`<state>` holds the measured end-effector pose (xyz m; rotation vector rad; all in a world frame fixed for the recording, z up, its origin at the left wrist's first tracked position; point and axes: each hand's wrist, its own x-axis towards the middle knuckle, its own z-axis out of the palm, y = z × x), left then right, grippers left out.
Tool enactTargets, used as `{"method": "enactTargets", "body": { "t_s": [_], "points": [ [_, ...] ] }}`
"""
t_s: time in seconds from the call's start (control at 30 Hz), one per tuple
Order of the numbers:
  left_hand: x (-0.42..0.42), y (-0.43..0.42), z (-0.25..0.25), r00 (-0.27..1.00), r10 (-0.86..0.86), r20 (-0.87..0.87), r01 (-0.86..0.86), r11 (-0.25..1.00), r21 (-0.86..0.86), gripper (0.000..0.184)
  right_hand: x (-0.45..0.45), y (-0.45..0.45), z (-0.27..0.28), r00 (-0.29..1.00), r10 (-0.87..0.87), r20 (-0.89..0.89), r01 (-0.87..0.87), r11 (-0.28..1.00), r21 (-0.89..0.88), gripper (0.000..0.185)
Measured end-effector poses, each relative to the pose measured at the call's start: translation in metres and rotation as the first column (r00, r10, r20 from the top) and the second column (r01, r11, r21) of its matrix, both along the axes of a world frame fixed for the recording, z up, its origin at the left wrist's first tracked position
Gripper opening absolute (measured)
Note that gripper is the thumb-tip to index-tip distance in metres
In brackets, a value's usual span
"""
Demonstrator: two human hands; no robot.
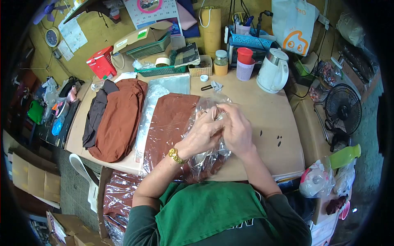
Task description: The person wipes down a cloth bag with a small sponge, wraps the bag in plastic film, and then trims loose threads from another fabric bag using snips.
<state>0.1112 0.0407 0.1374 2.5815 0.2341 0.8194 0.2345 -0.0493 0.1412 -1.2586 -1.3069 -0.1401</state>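
A clear plastic bag with folded rust-brown cloth (170, 119) inside lies at the middle of the table. Over its right end, my left hand (203, 133), with a gold watch (177, 156) at the wrist, is closed on the crinkled plastic. My right hand (236, 127) meets it there, fingers pinched together on the same plastic. The fingertips of both hands touch or nearly touch. Left of the bag, a stack of brown garments (121, 119) has a dark grey piece (96, 112) along its left side. Flat clear bags (169, 85) lie between the stack and the bagged cloth.
At the table's back stand green baskets (154, 47), a jar (221, 61), a purple cup (245, 69) and a white kettle (273, 71). Small scissors (207, 87) lie before them. A fan (343, 108) stands at right; a box of bagged cloth (119, 197) is below left.
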Motion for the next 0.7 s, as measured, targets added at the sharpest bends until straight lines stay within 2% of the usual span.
{"method": "enactTargets", "body": {
  "t_s": [0.07,0.1,0.13,0.2,0.23,0.3,0.33,0.4,0.43,0.5,0.63,0.7],
  "points": [
    [0.003,0.000,-0.005,0.991,0.012,0.133,-0.028,0.993,0.118,0.020,0.009,0.013,-0.009,0.982,-0.037,0.186,0.060,0.991,-0.121,0.010],
    [-0.002,-0.001,-0.002,0.998,0.045,0.036,-0.050,0.983,0.174,0.020,0.012,0.016,-0.014,0.974,-0.052,0.223,0.075,0.992,-0.098,0.012],
    [-0.005,-0.003,-0.003,0.998,0.047,0.036,-0.052,0.983,0.174,0.020,0.013,0.017,-0.018,0.974,-0.050,0.222,0.073,0.993,-0.098,0.012],
    [-0.011,-0.008,-0.005,0.962,0.266,-0.066,-0.219,0.890,0.400,0.024,0.014,0.017,-0.025,0.977,-0.061,0.205,0.117,0.955,-0.271,0.017],
    [-0.011,-0.010,-0.008,0.961,0.267,-0.069,-0.219,0.891,0.398,0.024,0.014,0.017,-0.024,0.977,-0.060,0.203,0.115,0.955,-0.274,0.017],
    [-0.008,-0.014,-0.014,0.898,0.437,0.042,-0.380,0.726,0.573,0.026,0.017,0.017,-0.021,0.998,0.012,0.066,0.022,0.874,-0.486,0.034],
    [-0.006,-0.015,-0.018,0.898,0.437,0.041,-0.380,0.727,0.571,0.026,0.020,0.018,-0.021,0.998,0.012,0.067,0.022,0.873,-0.487,0.034],
    [-0.002,-0.014,-0.026,0.892,0.409,0.193,-0.450,0.761,0.468,0.029,0.027,0.020,-0.020,0.976,0.157,-0.150,-0.213,0.835,-0.507,0.062],
    [-0.001,-0.012,-0.031,0.893,0.407,0.192,-0.448,0.762,0.468,0.029,0.032,0.020,-0.023,0.976,0.155,-0.151,-0.211,0.835,-0.508,0.062],
    [0.002,-0.006,-0.041,0.873,0.350,0.340,-0.471,0.786,0.400,0.023,0.039,0.023,-0.031,0.921,0.315,-0.229,-0.389,0.748,-0.538,0.082],
    [0.005,-0.001,-0.046,0.852,0.309,0.421,-0.469,0.809,0.354,0.019,0.040,0.021,-0.032,0.898,0.371,-0.238,-0.440,0.717,-0.540,0.096],
    [0.004,-0.001,-0.045,0.839,0.263,0.476,-0.441,0.840,0.315,0.017,0.045,0.018,-0.030,0.847,0.436,-0.305,-0.527,0.612,-0.589,0.096]
  ]
}}
